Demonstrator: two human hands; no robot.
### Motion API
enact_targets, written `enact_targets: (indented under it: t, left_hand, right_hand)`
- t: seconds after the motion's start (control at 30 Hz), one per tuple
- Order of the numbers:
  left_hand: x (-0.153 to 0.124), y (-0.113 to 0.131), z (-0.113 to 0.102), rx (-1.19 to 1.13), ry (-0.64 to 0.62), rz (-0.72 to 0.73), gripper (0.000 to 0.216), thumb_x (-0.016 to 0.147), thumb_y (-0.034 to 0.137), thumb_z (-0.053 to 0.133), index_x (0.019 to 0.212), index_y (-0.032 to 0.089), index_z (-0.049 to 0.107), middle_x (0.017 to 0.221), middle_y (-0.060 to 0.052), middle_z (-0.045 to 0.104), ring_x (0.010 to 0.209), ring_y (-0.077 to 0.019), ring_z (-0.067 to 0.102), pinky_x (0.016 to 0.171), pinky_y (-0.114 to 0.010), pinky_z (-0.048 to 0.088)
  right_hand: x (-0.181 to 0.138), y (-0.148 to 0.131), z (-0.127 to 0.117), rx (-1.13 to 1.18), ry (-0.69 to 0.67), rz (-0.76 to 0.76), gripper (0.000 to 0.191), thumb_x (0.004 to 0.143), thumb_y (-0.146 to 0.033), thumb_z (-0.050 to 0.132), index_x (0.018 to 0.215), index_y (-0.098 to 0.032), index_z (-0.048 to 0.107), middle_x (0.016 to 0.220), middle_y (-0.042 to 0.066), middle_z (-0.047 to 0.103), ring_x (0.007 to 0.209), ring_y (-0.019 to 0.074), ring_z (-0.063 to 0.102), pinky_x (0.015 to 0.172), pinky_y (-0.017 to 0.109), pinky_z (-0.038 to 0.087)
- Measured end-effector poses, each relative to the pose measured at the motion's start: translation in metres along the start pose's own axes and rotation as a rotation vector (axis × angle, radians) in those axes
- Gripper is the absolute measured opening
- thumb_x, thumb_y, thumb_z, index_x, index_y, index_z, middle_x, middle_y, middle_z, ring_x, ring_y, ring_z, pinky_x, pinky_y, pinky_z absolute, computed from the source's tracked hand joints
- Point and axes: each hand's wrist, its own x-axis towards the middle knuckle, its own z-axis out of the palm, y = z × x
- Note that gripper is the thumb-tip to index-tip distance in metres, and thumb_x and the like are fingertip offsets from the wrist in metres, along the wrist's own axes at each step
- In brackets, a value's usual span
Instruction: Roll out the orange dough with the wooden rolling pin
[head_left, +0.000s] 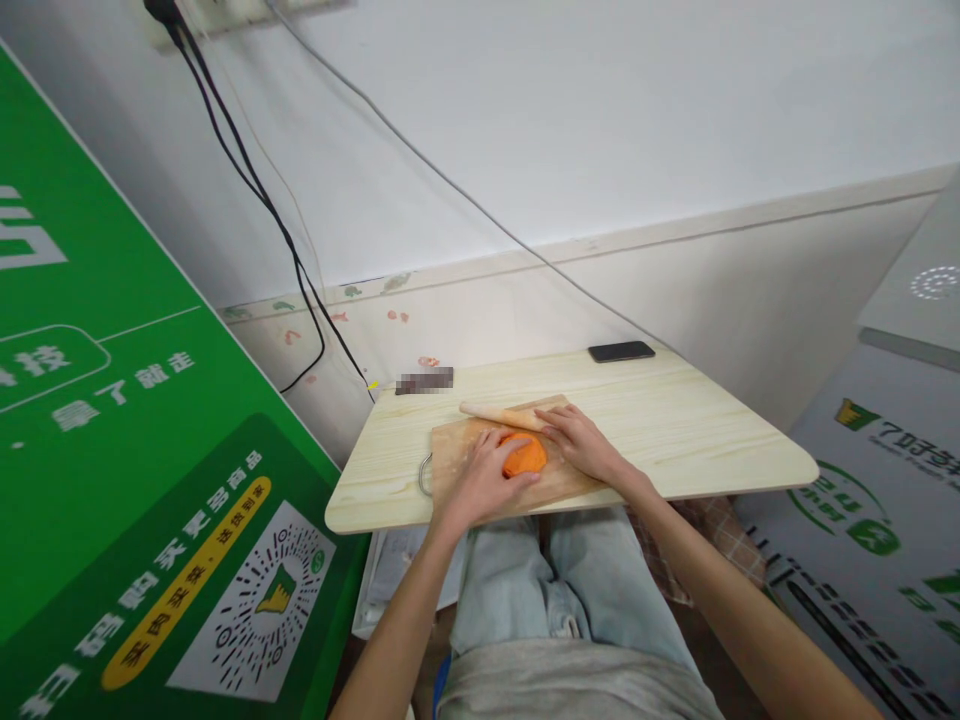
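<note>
A lump of orange dough (525, 456) lies on a wooden cutting board (450, 450) on a small pale wooden table (675, 420). My left hand (486, 478) cups the dough from the left, fingers curled over its edge. My right hand (581, 440) rests flat against the dough's right side, fingers stretched toward it. A wooden rolling pin (499, 412) lies across the board's far edge, just beyond both hands.
A dark phone (621, 351) lies at the table's far edge, and a blurred dark object (424, 381) sits at the far left corner. Black cables (255, 190) hang down the wall. A green printed panel (112, 450) stands at left, a white cabinet (885, 470) at right.
</note>
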Motion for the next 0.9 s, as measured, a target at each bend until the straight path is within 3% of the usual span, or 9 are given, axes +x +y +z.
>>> enact_targets:
  t: [0.17, 0.33, 0.5, 0.6, 0.7, 0.77, 0.9]
  left_hand:
    - [0.005, -0.009, 0.001, -0.023, -0.006, -0.004, 0.048, 0.096, 0.034, 0.079, 0.143, 0.029, 0.072, 0.158, -0.008, 0.064, 0.150, -0.0296, 0.056, 0.129, -0.052, 0.043]
    - [0.002, -0.018, -0.001, -0.117, 0.068, 0.041, 0.053, 0.098, 0.034, 0.078, 0.148, 0.023, 0.066, 0.157, -0.008, 0.065, 0.148, -0.0287, 0.057, 0.128, -0.046, 0.044]
    - [-0.014, -0.028, -0.008, -0.143, 0.303, -0.046, 0.027, 0.105, 0.029, 0.065, 0.129, 0.023, 0.073, 0.135, -0.008, 0.076, 0.132, -0.0261, 0.068, 0.120, -0.045, 0.052]
    - [-0.025, -0.033, -0.011, -0.078, 0.460, -0.095, 0.029, 0.105, 0.028, 0.061, 0.133, 0.023, 0.070, 0.136, -0.009, 0.074, 0.132, -0.0258, 0.066, 0.119, -0.045, 0.052]
    - [-0.019, -0.036, -0.018, 0.007, 0.557, -0.104, 0.030, 0.107, 0.027, 0.058, 0.134, 0.022, 0.069, 0.138, -0.011, 0.071, 0.134, -0.0257, 0.063, 0.120, -0.043, 0.050]
    - [-0.003, -0.038, -0.023, 0.084, 0.518, -0.097, 0.029, 0.108, 0.026, 0.054, 0.131, 0.021, 0.071, 0.137, -0.011, 0.071, 0.134, -0.0255, 0.062, 0.121, -0.043, 0.048]
    - [0.038, -0.047, -0.028, 0.269, 0.196, -0.134, 0.035, 0.104, 0.019, 0.052, 0.133, 0.021, 0.072, 0.135, -0.010, 0.073, 0.134, -0.0265, 0.060, 0.119, -0.044, 0.046]
  right_hand:
    - [0.001, -0.001, -0.002, 0.016, 0.019, 0.026, 0.042, 0.108, -0.024, 0.050, 0.144, -0.017, 0.071, 0.126, 0.016, 0.078, 0.119, 0.0298, 0.068, 0.109, 0.048, 0.052]
    - [-0.003, -0.004, -0.003, 0.038, 0.039, 0.024, 0.043, 0.108, -0.025, 0.049, 0.146, -0.018, 0.070, 0.128, 0.016, 0.078, 0.121, 0.0306, 0.068, 0.110, 0.049, 0.053]
    - [-0.008, -0.002, -0.012, 0.091, 0.019, -0.010, 0.044, 0.108, -0.031, 0.052, 0.146, -0.021, 0.070, 0.132, 0.016, 0.076, 0.123, 0.0312, 0.068, 0.111, 0.052, 0.054]
    - [-0.007, 0.001, -0.023, 0.105, -0.075, -0.032, 0.042, 0.107, -0.032, 0.054, 0.144, -0.021, 0.072, 0.133, 0.016, 0.076, 0.125, 0.0312, 0.067, 0.113, 0.053, 0.053]
    - [0.000, 0.002, -0.035, 0.118, -0.173, -0.069, 0.039, 0.105, -0.030, 0.056, 0.139, -0.021, 0.075, 0.135, 0.015, 0.075, 0.128, 0.0301, 0.065, 0.116, 0.052, 0.050]
    - [0.006, 0.001, -0.040, 0.107, -0.207, -0.092, 0.036, 0.103, -0.027, 0.059, 0.134, -0.021, 0.076, 0.134, 0.014, 0.076, 0.128, 0.0295, 0.065, 0.116, 0.050, 0.050]
    - [0.021, -0.006, -0.040, 0.013, -0.199, -0.092, 0.025, 0.104, -0.029, 0.057, 0.116, -0.020, 0.077, 0.117, 0.012, 0.077, 0.113, 0.0274, 0.069, 0.105, 0.044, 0.054]
